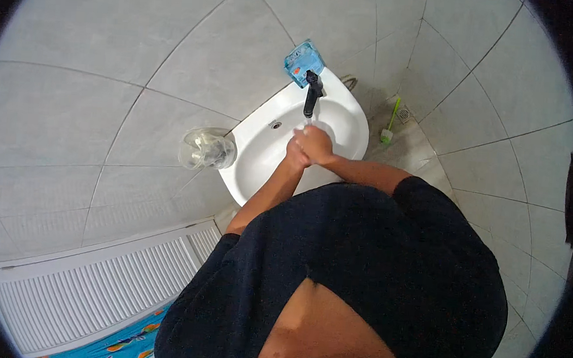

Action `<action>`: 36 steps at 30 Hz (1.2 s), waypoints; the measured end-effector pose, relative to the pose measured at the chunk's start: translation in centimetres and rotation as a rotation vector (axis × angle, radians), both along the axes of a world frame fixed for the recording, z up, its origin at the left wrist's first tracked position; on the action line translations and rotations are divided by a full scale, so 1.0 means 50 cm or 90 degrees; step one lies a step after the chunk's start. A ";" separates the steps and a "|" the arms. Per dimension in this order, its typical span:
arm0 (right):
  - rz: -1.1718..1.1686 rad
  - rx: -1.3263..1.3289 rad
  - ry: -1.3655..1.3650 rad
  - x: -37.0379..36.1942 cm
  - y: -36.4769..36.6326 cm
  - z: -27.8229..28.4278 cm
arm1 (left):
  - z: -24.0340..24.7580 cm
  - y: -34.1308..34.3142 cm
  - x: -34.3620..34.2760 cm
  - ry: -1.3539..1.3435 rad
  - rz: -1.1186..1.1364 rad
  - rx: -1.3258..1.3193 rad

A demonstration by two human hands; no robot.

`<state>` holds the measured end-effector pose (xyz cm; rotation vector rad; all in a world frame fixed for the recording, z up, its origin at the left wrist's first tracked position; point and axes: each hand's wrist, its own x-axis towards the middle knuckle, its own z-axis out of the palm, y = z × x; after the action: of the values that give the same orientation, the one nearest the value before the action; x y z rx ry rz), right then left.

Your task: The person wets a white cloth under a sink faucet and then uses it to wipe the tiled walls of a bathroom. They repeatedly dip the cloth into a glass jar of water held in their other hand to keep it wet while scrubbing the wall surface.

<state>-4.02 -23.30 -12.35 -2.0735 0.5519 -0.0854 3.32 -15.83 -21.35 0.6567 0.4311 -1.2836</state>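
The left hand (pixel 296 155) and the right hand (pixel 317 143) are pressing together, the right lying over the left; their fingers are blurring, so I cannot tell how far they are curling. A thin stream of water (pixel 308 120) is falling onto them from the black tap (pixel 310 103), which is standing just beyond them. Beneath and around both hands, the white sink (pixel 251 164) is spreading. Past the tap, a blue packet (pixel 304 60) is sitting on the sink's far edge. To the hands' left, a clear container (pixel 187 149) is standing beside the sink; to their right, well apart, a green-handled brush (pixel 387 135) is resting near the floor.
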 end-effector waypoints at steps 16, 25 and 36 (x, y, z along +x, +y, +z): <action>-0.190 0.667 -0.160 0.044 0.005 -0.122 | 0.023 -0.019 0.029 -0.011 -0.023 0.050; -0.199 0.094 -0.002 0.087 -0.042 -0.198 | -0.069 -0.042 0.030 -0.239 0.040 0.204; -0.086 0.965 -0.118 0.047 -0.092 -0.171 | 0.053 -0.002 0.030 -0.023 -0.132 0.190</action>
<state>-1.69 -27.91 -20.90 -0.5447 0.4049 0.0595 4.82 -15.94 -18.71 0.9959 0.5415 -1.4129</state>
